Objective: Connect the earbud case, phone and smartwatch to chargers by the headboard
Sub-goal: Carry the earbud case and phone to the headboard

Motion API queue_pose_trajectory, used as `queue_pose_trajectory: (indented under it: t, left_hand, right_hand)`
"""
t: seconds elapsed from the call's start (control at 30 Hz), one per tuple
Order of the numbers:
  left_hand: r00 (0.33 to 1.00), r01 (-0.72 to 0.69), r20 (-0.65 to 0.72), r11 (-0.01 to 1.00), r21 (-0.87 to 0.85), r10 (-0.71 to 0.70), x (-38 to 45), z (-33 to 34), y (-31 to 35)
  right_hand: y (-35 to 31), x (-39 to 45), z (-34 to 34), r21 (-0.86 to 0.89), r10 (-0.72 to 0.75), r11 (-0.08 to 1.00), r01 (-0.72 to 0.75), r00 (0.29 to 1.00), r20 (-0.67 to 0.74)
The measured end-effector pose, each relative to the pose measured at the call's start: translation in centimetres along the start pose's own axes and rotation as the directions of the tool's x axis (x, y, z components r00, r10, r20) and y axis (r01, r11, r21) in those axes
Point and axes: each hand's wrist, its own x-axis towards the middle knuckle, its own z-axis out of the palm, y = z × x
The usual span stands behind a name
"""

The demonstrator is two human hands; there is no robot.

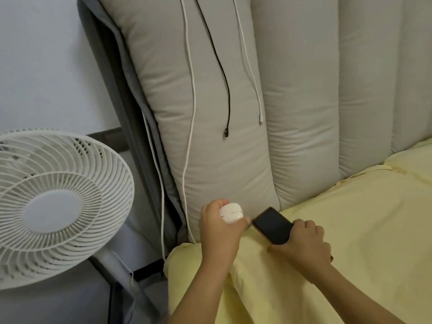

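Observation:
My left hand grips a white earbud case just in front of the padded beige headboard. My right hand holds a black phone by its near end, its far end lying on the yellow sheet at the headboard's foot. Three charging cables hang down the headboard: a black cable with its plug free, a short white cable with its plug free, and a long white cable that runs down to the mattress edge. No smartwatch is in view.
The yellow bedsheet covers the mattress to the right. A white standing fan stands at the left beside the bed. A grey folded frame leans between the wall and the headboard.

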Motion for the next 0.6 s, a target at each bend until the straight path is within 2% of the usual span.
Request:
queue_pose_trajectory:
  t: [0.2, 0.43, 0.53, 0.6]
  left_hand:
    - [1.0, 0.007, 0.028, 1.0, 0.011, -0.007, 0.3, 1.5, -2.1]
    - [0.999, 0.011, 0.031, 1.0, 0.002, -0.011, 1.2, 2.5, -2.7]
    - [1.0, 0.009, 0.025, 1.0, -0.016, -0.009, 1.6, 2.0, -1.6]
    - [0.999, 0.008, 0.033, 0.999, -0.049, -0.007, 1.9, 1.2, 0.1]
  right_hand:
    - [1.4, 1.1, 0.6, -0.014, 0.033, 0.999, -0.033, 0.999, 0.006]
    - [1.6, 1.6, 1.7, 0.034, 0.07, 0.997, -0.075, 0.989, 0.132]
    - [0.9, 1.5, 1.0, 0.101, 0.045, 0.993, -0.055, 0.994, 0.098]
    - [-0.1, 1.5, -0.6, 0.187, 0.007, 0.982, -0.01, 1.0, 0.017]
